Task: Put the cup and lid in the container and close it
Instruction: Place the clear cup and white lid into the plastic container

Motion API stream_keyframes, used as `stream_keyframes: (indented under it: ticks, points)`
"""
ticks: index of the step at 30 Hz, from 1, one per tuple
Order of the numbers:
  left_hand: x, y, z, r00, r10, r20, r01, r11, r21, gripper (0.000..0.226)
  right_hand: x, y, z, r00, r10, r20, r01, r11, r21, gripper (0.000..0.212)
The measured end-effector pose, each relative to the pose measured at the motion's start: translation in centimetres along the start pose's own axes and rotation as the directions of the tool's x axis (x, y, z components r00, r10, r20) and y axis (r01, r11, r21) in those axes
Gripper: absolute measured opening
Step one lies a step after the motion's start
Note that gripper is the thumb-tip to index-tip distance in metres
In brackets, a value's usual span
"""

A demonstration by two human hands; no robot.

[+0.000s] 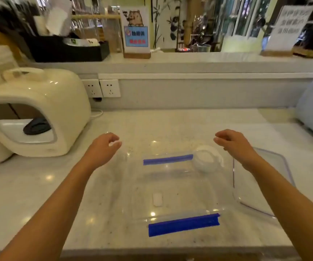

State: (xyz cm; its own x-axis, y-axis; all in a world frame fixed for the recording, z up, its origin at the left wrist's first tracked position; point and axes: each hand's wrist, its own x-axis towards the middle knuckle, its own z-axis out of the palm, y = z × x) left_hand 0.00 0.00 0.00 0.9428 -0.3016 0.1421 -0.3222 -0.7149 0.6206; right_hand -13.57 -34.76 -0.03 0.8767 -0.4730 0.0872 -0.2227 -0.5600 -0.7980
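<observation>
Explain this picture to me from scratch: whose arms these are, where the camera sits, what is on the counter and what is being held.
There is no machine here. A person wears a wide-angle camera on the head, looking forward and down, so the two bare arms reaching in from the bottom are their own.

The left hand and the right hand hover over a pale marble counter, fingers loosely curled; neither holds anything.

Between them stands a clear plastic container, open, with blue clips on its near and far rims. A white cup appears to lie inside it, at the far right corner. The container's clear lid lies to its right. A small white tag shows at the bottom of the container.

On the left stands a cream appliance, with wall sockets behind it.
</observation>
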Motion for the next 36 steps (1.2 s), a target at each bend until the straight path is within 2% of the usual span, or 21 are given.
stream_keyframes:
  ticks: [2,4,7,9,13,16,19,21,23,28,31,36]
  points:
    - [1.1,-0.9,0.0,0.982,-0.112,0.151,0.097,0.990,0.102,0.045,0.7,0.5,0.4,0.996,0.084,0.031,-0.081,0.992,-0.091,0.036]
    - [2.1,-2.2,0.1,0.901,-0.270,0.341,0.235,0.962,0.142,0.063,1.4,1.6,1.0,0.979,0.176,0.105,-0.159,0.975,-0.157,0.047]
    - [3.4,-3.2,-0.2,0.745,-0.365,0.558,0.439,0.898,0.002,0.086,2.4,2.7,1.9,0.940,0.289,0.178,-0.259,0.950,-0.177,0.067]
    - [3.5,-3.6,-0.2,0.697,-0.373,0.612,0.509,0.859,-0.056,0.092,3.0,3.1,2.4,0.919,0.316,0.235,-0.280,0.944,-0.175,0.073]
    - [3.6,-3.6,0.1,0.676,-0.409,0.613,0.521,0.853,-0.005,0.092,3.9,3.5,3.2,0.884,0.318,0.342,-0.217,0.928,-0.303,0.069]
    - [3.6,-2.7,0.4,0.689,-0.432,0.582,0.476,0.875,0.086,0.080,4.3,3.3,3.4,0.885,0.294,0.361,-0.177,0.930,-0.322,0.062]
    - [3.7,-1.8,0.8,0.693,-0.444,0.569,0.432,0.887,0.166,0.064,4.7,2.9,3.5,0.875,0.313,0.369,-0.190,0.923,-0.334,0.068]
    - [3.8,-1.4,0.8,0.697,-0.460,0.551,0.413,0.885,0.216,0.060,4.9,3.0,3.6,0.872,0.340,0.351,-0.211,0.910,-0.357,0.071]
    - [4.0,-1.4,0.9,0.699,-0.485,0.526,0.420,0.873,0.247,0.059,5.0,3.1,3.7,0.868,0.357,0.345,-0.207,0.893,-0.401,0.063]
    - [4.2,-1.5,0.9,0.658,-0.521,0.544,0.493,0.844,0.211,0.044,4.7,3.1,3.5,0.850,0.343,0.401,-0.210,0.916,-0.341,0.042]
    - [4.2,-1.9,1.0,0.637,-0.545,0.545,0.514,0.828,0.227,0.043,4.6,2.9,3.7,0.862,0.335,0.381,-0.233,0.928,-0.291,0.044]
    - [4.0,-2.3,1.3,0.644,-0.552,0.529,0.545,0.817,0.190,0.054,4.4,2.6,4.1,0.893,0.315,0.323,-0.201,0.919,-0.340,0.054]
